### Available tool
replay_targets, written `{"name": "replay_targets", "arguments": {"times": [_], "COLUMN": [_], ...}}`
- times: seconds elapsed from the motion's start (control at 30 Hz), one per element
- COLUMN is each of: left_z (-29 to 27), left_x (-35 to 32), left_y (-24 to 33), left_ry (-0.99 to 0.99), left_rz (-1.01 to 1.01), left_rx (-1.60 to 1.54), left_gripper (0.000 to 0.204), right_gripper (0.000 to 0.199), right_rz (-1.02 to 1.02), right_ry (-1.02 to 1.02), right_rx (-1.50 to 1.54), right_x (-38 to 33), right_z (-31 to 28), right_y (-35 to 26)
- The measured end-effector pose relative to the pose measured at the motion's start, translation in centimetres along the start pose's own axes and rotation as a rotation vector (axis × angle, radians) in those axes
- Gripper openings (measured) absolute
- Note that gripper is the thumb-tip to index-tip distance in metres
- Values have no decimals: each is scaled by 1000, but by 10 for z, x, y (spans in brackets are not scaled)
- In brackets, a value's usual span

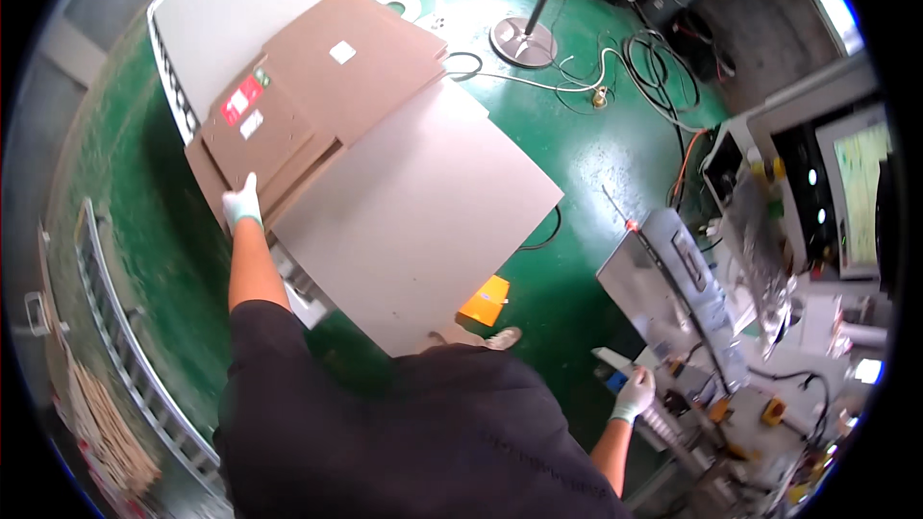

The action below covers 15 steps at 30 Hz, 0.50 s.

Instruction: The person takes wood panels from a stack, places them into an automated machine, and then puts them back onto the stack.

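- Green floor (577, 149): cables (663, 72) on the far side. Check footing before carrying anything that way.
- Pale worktop (423, 221): broad flat top right of the cardboard. I'd use it as the support face, sheets kept flat.
- Cardboard stack (356, 72): at the worktop's left and far side, overlapping its edge in view; can't tell how much it bears on it. Layers sit out of line. Judgement: square them first, or the top one may slide. Wide sheets will likely sag from one corner, so support both sides.
- Grey machine unit (687, 274): off to the right, well apart from the stack.
- Left grip (242, 207): gloved, at the stack's near edge, one digit extended along the top. Rest hidden; can't tell if it's pinching.
- Right grip (633, 396): gloved, fingers curled beside the machine's lower end; can't tell if it holds anything. Better on the stack's opposite edge for a lift.
- Red label (240, 101): on the top layer. Don't scuff it.
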<state>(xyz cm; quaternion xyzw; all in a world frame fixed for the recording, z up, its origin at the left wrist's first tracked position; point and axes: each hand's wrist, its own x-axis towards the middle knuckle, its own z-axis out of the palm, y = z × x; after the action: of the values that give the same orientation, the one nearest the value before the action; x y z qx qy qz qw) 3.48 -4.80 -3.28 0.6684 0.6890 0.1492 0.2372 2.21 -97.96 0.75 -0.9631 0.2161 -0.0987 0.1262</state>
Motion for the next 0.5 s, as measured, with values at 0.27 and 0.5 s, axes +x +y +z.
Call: {"name": "replay_targets", "arguments": {"times": [0.27,0.5], "left_z": [-1,14], "left_x": [-94,-131], "left_y": [-18,-70], "left_ry": [122,-491], "left_rz": [-105,-483], "left_rx": [-119,-1229], "left_gripper": [72,36], "right_gripper": [32,36], "right_rz": [76,63], "right_ry": [-67,-48], "right_rx": [-60,-66], "right_x": [1,2], "right_z": [-2,-3], "right_y": [-31,-38]}}
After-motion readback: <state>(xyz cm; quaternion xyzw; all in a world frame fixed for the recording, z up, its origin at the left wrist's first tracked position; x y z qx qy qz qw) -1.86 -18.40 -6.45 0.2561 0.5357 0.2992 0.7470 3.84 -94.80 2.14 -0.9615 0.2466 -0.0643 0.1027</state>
